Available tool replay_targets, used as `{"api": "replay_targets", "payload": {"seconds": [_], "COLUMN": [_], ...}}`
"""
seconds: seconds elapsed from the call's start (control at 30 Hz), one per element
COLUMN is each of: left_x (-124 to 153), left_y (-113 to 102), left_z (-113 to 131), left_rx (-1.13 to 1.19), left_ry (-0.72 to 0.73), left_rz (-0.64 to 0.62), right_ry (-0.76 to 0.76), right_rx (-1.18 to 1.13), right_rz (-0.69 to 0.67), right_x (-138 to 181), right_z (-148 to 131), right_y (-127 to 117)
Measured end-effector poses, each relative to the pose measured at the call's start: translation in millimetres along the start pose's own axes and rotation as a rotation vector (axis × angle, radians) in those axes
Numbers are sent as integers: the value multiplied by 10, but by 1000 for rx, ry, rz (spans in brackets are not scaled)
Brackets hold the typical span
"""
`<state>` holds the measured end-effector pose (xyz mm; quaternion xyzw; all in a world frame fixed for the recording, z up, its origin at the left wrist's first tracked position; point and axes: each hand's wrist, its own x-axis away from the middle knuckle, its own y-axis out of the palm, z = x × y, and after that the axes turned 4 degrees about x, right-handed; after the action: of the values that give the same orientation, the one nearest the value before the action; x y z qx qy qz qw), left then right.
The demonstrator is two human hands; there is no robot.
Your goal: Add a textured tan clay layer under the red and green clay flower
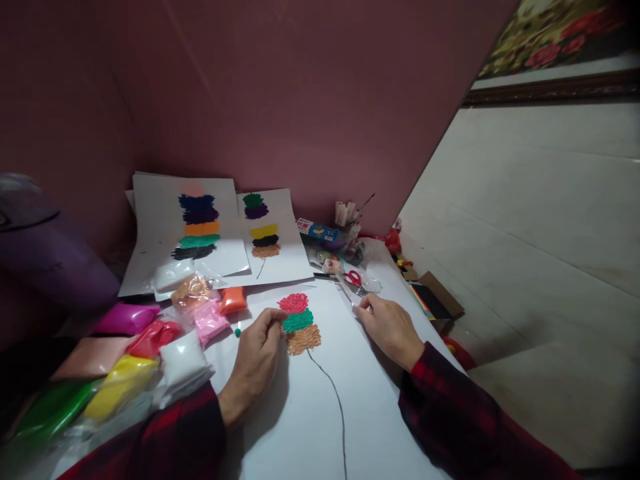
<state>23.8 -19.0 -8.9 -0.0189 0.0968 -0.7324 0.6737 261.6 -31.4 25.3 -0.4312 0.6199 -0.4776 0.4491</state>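
On the white paper (310, 413) in front of me is a stack of textured clay patches: a red one (293, 303), a green one (299, 321) and a light brown one (303, 340), with a dark curved line (336, 393) running down from them. My left hand (257, 350) rests at their left edge, its fingers curled and closed; anything inside is hidden. A small green clay ball (237, 333) lies left of it. To the right, my right hand (390, 327) is closed in a pinch. At its fingertips is a fork-like metal tool (357, 289), beside red-handled scissors (353, 277).
Several bags of coloured clay, among them a yellow bag (123, 387) and a white bag (184, 360), crowd the left. Sheets with coloured patches (145, 220) lean at the back. A purple bottle (55, 260) stands far left; a cardboard box (440, 297) sits beyond the right edge.
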Motion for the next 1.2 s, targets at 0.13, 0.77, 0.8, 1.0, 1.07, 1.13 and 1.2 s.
{"api": "replay_targets", "payload": {"seconds": [0.13,0.77,0.8,1.0,1.07,1.13,1.2], "left_x": [-1,-26,-23,-18,-21,-24,-26], "left_y": [5,9,8,12,14,13,12], "left_z": [-12,-45,-48,-49,-44,-36,-28], "left_rx": [26,25,22,56,56,56,64], "left_ry": [-25,-26,-29,-45,-44,-41,-32], "left_rz": [-9,-2,1,-16,-13,-10,-9], "right_ry": [-175,-537,-537,-464,-458,-494,-542], "right_rx": [-166,-665,-645,-694,-714,-733,-758], "right_rz": [126,278,291,273,242,246,283], "right_x": [-37,-159,-167,-233,-247,-260,-275], "right_z": [-118,-621,-619,-674,-688,-688,-680], "right_y": [-62,361,364,386,420,461,502]}}
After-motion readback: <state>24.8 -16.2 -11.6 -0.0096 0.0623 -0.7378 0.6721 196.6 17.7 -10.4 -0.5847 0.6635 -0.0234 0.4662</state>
